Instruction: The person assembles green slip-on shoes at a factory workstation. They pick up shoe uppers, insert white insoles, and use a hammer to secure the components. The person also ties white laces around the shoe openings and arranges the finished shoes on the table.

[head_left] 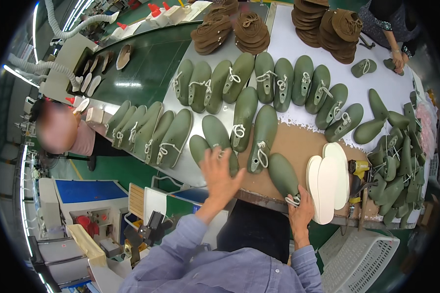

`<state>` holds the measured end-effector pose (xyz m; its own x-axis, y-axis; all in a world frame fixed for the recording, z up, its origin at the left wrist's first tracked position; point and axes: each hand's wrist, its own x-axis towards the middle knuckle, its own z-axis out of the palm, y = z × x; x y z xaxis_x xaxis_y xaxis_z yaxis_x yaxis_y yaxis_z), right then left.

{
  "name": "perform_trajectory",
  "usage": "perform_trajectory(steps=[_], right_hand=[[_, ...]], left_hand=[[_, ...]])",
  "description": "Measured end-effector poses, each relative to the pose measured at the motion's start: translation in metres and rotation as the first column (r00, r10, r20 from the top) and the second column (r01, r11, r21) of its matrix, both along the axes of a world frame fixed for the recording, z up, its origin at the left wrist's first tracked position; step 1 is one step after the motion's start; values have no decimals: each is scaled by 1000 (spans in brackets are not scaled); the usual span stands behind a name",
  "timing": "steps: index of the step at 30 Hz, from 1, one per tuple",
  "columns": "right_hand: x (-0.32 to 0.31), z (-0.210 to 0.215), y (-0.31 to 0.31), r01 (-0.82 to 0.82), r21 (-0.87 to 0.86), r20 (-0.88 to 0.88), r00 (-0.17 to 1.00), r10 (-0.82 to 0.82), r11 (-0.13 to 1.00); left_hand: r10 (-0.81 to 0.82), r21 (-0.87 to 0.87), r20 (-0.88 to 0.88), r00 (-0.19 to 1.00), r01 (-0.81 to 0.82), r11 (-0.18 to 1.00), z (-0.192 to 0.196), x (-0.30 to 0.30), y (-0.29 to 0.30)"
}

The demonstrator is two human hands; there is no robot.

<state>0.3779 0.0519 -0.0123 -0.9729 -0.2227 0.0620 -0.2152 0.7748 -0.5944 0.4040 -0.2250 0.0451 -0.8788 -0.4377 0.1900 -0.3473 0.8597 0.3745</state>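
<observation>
Left hand [219,175], fingers spread and released, over olive-green, foot-shaped plastic lasts [215,131]; right hand [302,211] grasping the white-corded heel of a matching green last [282,173] at the brown-surfaced worktop's [298,141] near edge.

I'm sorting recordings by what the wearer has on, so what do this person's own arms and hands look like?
The left hand and right hand are bare, without gloves; the left is somewhat blurred. The left sleeve and right sleeve are plain blue-grey, stopping short of the wrists, matching the shirt.
</observation>
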Motion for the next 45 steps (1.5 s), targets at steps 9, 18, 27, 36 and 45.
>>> perform_trajectory(steps=[9,18,27,36,45], right_hand=[[9,-1,-10,62,47,-29,998,-61,997],[11,0,-11,77,1,-6,997,-77,997],[16,-8,-12,124,39,-24,992,-123,991],[23,-1,-18,225,-8,25,974,-224,974],[14,30,13,3,-330,142,989,46,944]], left_hand=[[90,-12,-35,995,-90,996,-60,45,-46],[192,-110,-69,979,-199,974,-68,41,-83],[-240,-65,83,967,245,967,-29,-85,-5],[-186,-35,167,968,194,980,-64,-110,-29],[-507,196,72,859,486,851,-31,-28,101]])
